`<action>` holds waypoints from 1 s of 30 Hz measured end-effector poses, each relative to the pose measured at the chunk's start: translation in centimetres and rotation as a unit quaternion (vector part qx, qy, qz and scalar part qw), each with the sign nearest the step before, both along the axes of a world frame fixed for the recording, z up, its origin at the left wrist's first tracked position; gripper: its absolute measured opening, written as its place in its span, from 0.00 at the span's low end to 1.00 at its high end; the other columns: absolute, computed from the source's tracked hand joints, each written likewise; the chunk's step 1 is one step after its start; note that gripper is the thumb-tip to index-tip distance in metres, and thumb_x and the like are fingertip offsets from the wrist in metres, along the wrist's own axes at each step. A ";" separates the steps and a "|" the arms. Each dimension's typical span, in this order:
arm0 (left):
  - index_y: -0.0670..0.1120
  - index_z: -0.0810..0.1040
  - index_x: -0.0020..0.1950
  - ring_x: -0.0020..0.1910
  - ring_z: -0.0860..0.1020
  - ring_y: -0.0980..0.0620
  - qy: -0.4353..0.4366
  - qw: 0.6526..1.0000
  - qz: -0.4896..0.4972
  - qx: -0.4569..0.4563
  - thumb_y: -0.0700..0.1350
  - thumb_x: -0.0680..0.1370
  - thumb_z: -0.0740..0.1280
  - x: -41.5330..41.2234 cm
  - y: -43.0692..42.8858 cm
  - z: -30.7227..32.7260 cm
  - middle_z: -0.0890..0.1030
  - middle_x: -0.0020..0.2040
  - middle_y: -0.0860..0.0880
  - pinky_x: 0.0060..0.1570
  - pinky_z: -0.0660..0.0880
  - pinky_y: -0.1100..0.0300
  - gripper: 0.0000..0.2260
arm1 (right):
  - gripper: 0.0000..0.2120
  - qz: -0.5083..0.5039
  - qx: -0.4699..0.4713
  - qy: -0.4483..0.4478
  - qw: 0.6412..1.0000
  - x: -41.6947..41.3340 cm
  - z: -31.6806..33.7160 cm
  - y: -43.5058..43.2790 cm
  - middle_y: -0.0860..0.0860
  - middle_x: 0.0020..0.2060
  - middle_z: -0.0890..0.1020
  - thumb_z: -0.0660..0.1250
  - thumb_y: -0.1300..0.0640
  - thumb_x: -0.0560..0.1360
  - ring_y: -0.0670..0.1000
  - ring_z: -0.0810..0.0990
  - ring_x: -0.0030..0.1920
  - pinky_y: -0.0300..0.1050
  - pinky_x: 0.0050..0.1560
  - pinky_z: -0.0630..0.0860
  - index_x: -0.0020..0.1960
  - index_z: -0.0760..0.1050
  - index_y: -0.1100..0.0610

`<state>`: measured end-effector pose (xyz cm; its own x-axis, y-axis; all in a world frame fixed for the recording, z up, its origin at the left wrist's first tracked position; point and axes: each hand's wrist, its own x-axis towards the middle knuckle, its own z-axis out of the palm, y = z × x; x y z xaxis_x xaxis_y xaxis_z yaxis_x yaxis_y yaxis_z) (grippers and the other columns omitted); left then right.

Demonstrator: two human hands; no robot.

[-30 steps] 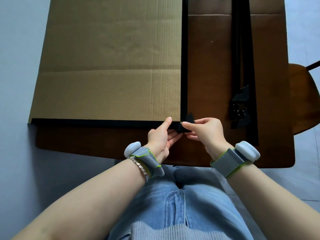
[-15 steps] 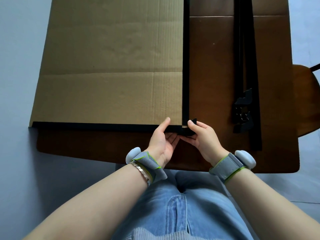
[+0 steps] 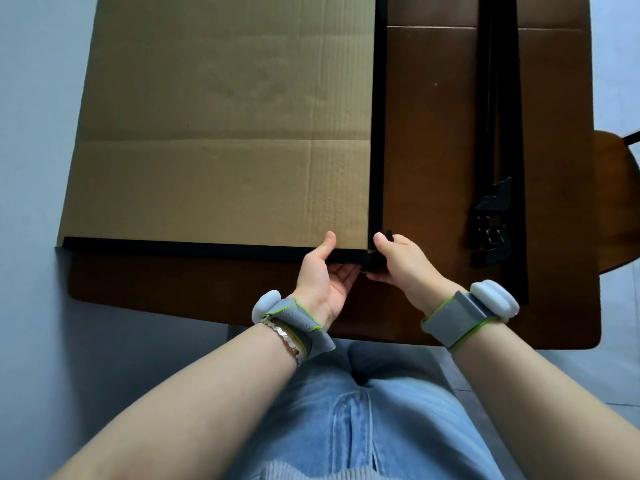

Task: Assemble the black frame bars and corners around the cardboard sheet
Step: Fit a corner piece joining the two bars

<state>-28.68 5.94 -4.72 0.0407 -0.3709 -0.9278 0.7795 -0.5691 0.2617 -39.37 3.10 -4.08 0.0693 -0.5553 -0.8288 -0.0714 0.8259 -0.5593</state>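
cardboard sheet point(image 3: 221, 133) lies flat on bench point(image 3: 433, 133), black bars along its near and right edges. right hand point(image 3: 405, 268) fingers pinch corner piece point(image 3: 375, 261) at their junction. left hand point(image 3: 322, 275) fingers grip near bar point(image 3: 180, 247), thumb on cardboard.

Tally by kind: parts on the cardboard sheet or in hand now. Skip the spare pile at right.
Brown cardboard sheet: 1
Black frame bars fitted on its near and right edges: 2
Black corner piece in the right hand's grip: 1
Total: 4
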 end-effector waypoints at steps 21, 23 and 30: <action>0.46 0.76 0.48 0.42 0.77 0.48 -0.020 0.986 0.165 0.015 0.51 0.77 0.66 2.8 -2.2 1.0 0.79 0.43 0.46 0.46 0.75 0.52 0.09 | 0.10 -0.291 0.042 -0.263 0.919 1.7 0.2 -0.4 0.52 0.38 0.82 0.57 0.59 0.76 0.50 0.79 0.41 0.41 0.43 0.74 0.45 0.76 0.59; 0.44 0.77 0.53 0.42 0.79 0.46 -0.029 0.981 0.191 0.003 0.49 0.77 0.66 4.1 -2.9 0.6 0.80 0.46 0.45 0.46 0.78 0.49 0.10 | 0.10 -0.299 0.048 -0.283 0.910 1.4 0.6 -0.9 0.52 0.39 0.82 0.58 0.55 0.77 0.51 0.79 0.42 0.42 0.43 0.75 0.47 0.77 0.58; 0.43 0.75 0.63 0.50 0.81 0.43 -0.096 0.973 0.206 0.028 0.45 0.76 0.69 4.8 -3.2 0.2 0.81 0.57 0.43 0.43 0.79 0.49 0.17 | 0.06 -0.355 0.030 -0.230 0.906 3.7 0.7 -1.5 0.51 0.43 0.82 0.63 0.59 0.77 0.48 0.81 0.42 0.44 0.46 0.80 0.52 0.76 0.57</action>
<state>-23.84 2.69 -4.56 0.3502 -0.2352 -0.9067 0.8844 -0.2359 0.4028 -35.64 1.62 -3.38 0.0577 -0.5498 -0.8333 0.7184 0.6024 -0.3477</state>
